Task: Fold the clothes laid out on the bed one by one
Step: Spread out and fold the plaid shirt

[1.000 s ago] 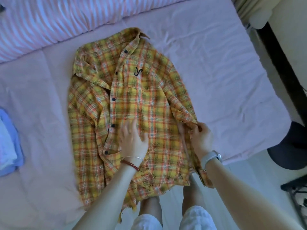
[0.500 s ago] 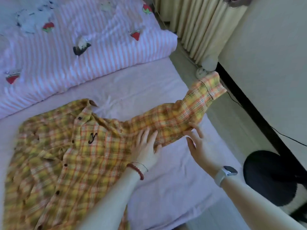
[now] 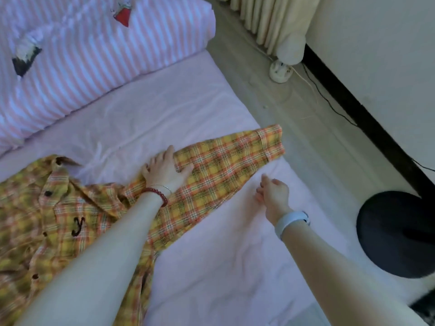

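Yellow plaid, shot through with orange, covers the near left part of the bed (image 3: 211, 114): a buttoned shirt (image 3: 58, 220) lies front up on the pink sheet, collar toward the striped duvet (image 3: 82, 55) at the far edge, with a dark embroidered letter on the chest. One sleeve (image 3: 223, 165) is stretched out flat toward the bed's right edge, its cuff reaching just about to that edge. By my reckoning the folding of this garment has barely begun; the sleeve is spread rather than folded in, the body is unfolded, and I can't see any other clothes from where this single view looks, so how many remain is beyond telling.

From the head camera, the left hand (image 3: 166, 170) lies palm down on the upper sleeve near the shoulder seam, fingers straight and spread, pressing the cloth to the mattress; a red bead bracelet and a thin bangle sit at the wrist. The right hand (image 3: 273, 191), watch on the wrist, hovers just beside the sleeve's lower edge, fingers loosely curled, holding nothing. The two hands stay apart, the sleeve between them. A dark round stool (image 3: 395, 234) stands on the floor off the bed's right edge.
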Demonstrator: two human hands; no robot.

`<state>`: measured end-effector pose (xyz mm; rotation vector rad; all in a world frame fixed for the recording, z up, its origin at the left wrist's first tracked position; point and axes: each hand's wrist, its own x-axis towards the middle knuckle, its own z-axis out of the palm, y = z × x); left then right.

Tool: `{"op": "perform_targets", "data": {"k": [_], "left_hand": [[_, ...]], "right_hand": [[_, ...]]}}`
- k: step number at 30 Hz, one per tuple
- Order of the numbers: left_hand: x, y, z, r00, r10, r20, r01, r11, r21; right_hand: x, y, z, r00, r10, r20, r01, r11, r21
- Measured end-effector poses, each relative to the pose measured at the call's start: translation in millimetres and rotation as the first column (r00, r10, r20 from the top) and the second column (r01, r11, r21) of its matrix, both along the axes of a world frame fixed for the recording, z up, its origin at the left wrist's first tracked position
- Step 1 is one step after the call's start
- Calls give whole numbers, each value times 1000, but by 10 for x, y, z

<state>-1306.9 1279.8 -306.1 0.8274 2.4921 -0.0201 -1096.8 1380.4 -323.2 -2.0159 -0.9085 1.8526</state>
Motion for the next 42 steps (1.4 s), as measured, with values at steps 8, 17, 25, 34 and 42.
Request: {"op": "perform_targets", "data": {"k": [8,17,25,34,42], "left_hand": [[29,697,43,978,34,205,-94,952,290],[347,1236,176,997,-66,31,54,951,303],[765,-416,379,971,220,97,-241,876,419],[1018,-3241,400,933,361,16,-361,932,45],[888,-4677,281,993,45,111,-39,998,-58]], "right_hand": [[-176,573,-73,986,-151,-72,145,986,-78],[123,1081,94,996,-37,84,17,974,225],[30,-351,229,820,382,427,-555,716,423],[-10,-2621,531,270,845,462,-861,-3,509],[251,-3906,400,7,820,573,-923,-215,318]]}}
